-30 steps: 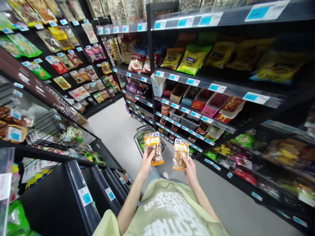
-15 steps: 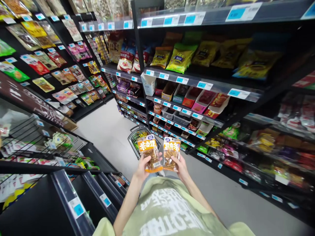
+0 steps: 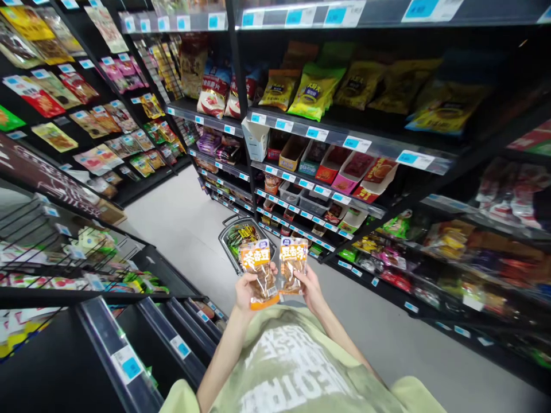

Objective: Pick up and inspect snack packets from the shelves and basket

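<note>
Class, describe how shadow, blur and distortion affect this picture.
Head view, upper right: a yellow bag sits in shadow; head view, right edge: red-and-white packets look blurred; head view, lower left: a shelf edge slants, probably lens-stretched; head view, centre: orange-and-white packets appear clearer.

From close above the shirt [image 3: 297, 367] at bottom centre, the head view faces forward and down, toward shelves [image 3: 336, 139] upper right.

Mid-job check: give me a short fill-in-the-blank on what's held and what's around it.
The left hand and right hand together hold ____ packets.
The one in the ____ hand partly hides the basket.
The lettering on the shirt is coloured ____.

Missing words: two; left; white.
</note>
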`<state>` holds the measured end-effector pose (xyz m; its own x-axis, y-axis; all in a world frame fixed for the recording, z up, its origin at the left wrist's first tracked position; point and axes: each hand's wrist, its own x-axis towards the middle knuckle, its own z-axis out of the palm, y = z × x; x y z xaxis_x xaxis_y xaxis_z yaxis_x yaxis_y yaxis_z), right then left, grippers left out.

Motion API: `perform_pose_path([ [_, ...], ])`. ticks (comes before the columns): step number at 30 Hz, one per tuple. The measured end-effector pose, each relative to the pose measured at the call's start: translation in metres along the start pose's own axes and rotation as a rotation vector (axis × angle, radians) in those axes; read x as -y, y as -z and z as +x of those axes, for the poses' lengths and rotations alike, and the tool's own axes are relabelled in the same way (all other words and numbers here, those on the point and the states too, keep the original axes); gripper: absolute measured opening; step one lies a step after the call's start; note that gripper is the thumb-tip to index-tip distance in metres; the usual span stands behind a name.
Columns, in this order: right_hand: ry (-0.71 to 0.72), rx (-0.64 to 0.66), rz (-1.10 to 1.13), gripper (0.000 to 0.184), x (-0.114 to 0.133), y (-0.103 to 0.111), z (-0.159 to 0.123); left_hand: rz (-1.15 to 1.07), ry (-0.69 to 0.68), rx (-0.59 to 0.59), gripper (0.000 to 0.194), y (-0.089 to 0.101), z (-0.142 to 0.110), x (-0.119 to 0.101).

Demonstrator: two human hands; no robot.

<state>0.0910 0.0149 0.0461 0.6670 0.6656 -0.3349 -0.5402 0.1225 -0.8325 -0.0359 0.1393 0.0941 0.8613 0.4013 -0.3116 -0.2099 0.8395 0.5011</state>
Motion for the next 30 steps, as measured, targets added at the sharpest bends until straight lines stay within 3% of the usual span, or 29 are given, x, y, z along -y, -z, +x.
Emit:
perform_pose_path([
  [5, -0.024, -0.001, 0.022, 0.049, 0.000, 0.002, -0.001, 0.000, -0.088, 0.001, 0.024, 0.004, 0.003, 0.005],
  [11, -0.046, 0.024, 0.089, 0.043, 0.001, 0.006, -0.004, 0.008, -0.120, -0.104, 0.057, 0.000, 0.001, 0.006],
  [16, -0.065, 0.095, 0.129, 0.042, 0.004, 0.005, -0.005, 0.080, -0.114, -0.264, 0.049, -0.006, 0.006, 0.006],
  [22, -0.080, 0.064, 0.158, 0.041, 0.004, 0.010, -0.003, 0.320, -0.080, -0.400, 0.040, 0.001, 0.012, 0.009],
  [26, -0.087, 0.054, 0.166, 0.041, 0.004, 0.013, -0.003, 0.422, -0.144, -0.401, 0.040, 0.008, 0.014, 0.010],
  [30, -0.094, 0.054, 0.161, 0.038, 0.005, 0.014, -0.004, 0.386, -0.133, -0.460, 0.048, 0.006, 0.014, 0.009],
])
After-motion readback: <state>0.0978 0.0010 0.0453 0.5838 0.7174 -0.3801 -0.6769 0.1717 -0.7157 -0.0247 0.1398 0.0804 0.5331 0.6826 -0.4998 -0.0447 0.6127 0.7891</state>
